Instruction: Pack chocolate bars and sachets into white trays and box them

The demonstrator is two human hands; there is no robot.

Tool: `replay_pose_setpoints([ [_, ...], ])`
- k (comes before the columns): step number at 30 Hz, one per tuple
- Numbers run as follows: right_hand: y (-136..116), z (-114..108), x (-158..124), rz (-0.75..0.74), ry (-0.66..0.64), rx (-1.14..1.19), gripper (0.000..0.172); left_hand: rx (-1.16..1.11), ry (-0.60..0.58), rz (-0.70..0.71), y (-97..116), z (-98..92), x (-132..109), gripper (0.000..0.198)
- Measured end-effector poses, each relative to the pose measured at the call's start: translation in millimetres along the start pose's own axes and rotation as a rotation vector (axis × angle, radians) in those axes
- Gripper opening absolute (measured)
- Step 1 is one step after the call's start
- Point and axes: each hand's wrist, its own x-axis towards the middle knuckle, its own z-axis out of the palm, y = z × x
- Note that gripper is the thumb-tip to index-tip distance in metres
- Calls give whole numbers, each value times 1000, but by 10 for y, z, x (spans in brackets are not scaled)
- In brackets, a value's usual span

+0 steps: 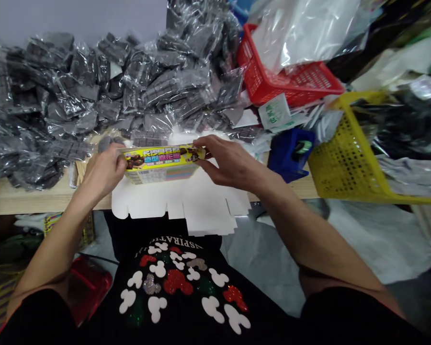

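The left hand (102,175) and right hand (230,163) stand apart, each clamped on one end of a yellow printed cardboard panel (163,164) held over a wooden table (32,199). The fingers of both hands cover the panel's ends, and its small print is too blurred to read. A white die-cut card (179,201) lies beneath and overhangs the table edge; the hands and panel hide whether the two are joined. Behind them, clear bags of dark grey bars (93,96) lie heaped, their contents half hidden by glare on the plastic. To the right sit a red plastic basket (287,79), a blue tape dispenser (290,153) and a yellow plastic basket (348,163), the last cut off by the frame
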Motion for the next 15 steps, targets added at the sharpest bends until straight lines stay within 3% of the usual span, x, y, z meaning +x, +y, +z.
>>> replay_pose_setpoints([
  [3,36,0,11,-88,-40,36,47,-315,-24,30,-15,151,-62,53],
  [6,132,32,5,-192,-82,55,53,-746,-31,-30,-16,356,-115,48],
  [8,230,80,4,-228,-82,32,52,-857,8,-90,-31,418,-131,48],
  [11,365,180,34,-273,-66,-5,54,-660,-16,0,-29,316,-80,42],
  [15,356,266,84,-331,-43,-13,55,-125,-90,364,158,172,110,30],
])
